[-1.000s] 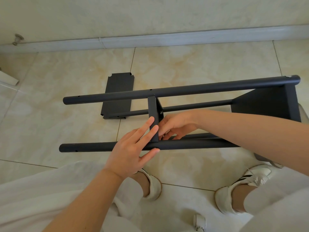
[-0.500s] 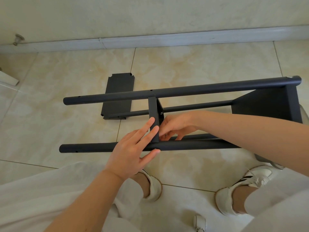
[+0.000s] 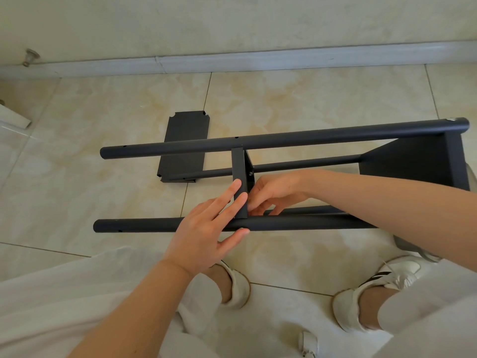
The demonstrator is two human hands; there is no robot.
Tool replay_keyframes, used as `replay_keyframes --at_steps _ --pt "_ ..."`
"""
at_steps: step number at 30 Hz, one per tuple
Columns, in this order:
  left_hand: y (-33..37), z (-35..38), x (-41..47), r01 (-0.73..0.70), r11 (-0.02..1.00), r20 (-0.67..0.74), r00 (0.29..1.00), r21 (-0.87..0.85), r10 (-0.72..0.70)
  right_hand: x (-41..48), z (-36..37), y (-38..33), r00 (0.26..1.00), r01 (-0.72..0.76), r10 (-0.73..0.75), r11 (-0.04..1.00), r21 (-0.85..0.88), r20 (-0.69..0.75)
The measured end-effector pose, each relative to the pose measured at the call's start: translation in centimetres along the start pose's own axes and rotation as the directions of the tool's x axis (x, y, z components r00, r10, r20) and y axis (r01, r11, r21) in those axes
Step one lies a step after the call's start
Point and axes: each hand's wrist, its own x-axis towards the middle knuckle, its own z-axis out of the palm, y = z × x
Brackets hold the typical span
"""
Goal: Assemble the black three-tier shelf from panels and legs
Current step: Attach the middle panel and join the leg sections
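While left hand point(image 3: 204, 236) presses middle panel point(image 3: 238, 165) | right hand point(image 3: 276, 192) just beside it

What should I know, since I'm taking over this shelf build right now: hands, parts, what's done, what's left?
Left hand: open, straight fingers pressing the middle panel's edge.
Right hand: fingers curled at that panel's near corner; what they hold is hidden.
Parts: the frame lies on its side on the floor, end panel at its right end; a loose panel lies flat behind it.
Done: end and middle panels sit between the legs; one screw shows on the middle panel.
Left: probably fasten the near corner, then fit the loose panel at the free left ends.
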Motion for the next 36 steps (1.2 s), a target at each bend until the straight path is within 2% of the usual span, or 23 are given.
replay_keyframes --at_steps 4,9,13,18,22,27,32,36 --pt "-0.1 0.0 0.0 0.001 1.000 -0.007 1.000 -0.012 -0.001 -0.1 0.0 -0.2 1.000 -0.002 0.001 1.000 -0.031 -0.029" --pt "-0.1 0.1 0.0 0.008 1.000 0.002 1.000 -0.010 -0.008 -0.2 0.3 -0.4 0.999 0.041 -0.041 0.999 0.007 0.018" --pt "-0.1 0.1 0.0 0.009 1.000 0.003 1.000 -0.001 -0.009 0.0 0.4 -0.7 0.998 0.010 -0.015 0.997 -0.081 -0.062" --pt "-0.1 0.1 0.0 0.004 1.000 0.003 1.000 -0.004 -0.004 0.1 0.2 -0.2 0.999 0.040 -0.040 0.999 -0.004 -0.019" --pt "-0.1 0.1 0.0 0.005 1.000 -0.001 1.000 -0.004 -0.005 0.6 0.6 -0.3 0.998 0.002 -0.005 0.998 -0.064 -0.056" --pt "-0.1 0.1 0.0 0.007 1.000 -0.004 1.000 0.010 -0.007 0.4 0.0 -0.1 1.000 0.010 -0.010 0.999 0.039 0.012" --pt "-0.2 0.2 0.0 -0.008 0.999 -0.012 1.000 0.048 0.009 0.9 0.1 -0.1 0.999 -0.027 0.027 1.000 -0.002 -0.038" --pt "-0.2 0.4 0.0 -0.028 0.996 -0.031 0.999 0.083 0.031 0.5 -0.3 0.2 1.000 0.007 -0.008 0.998 0.067 0.014"
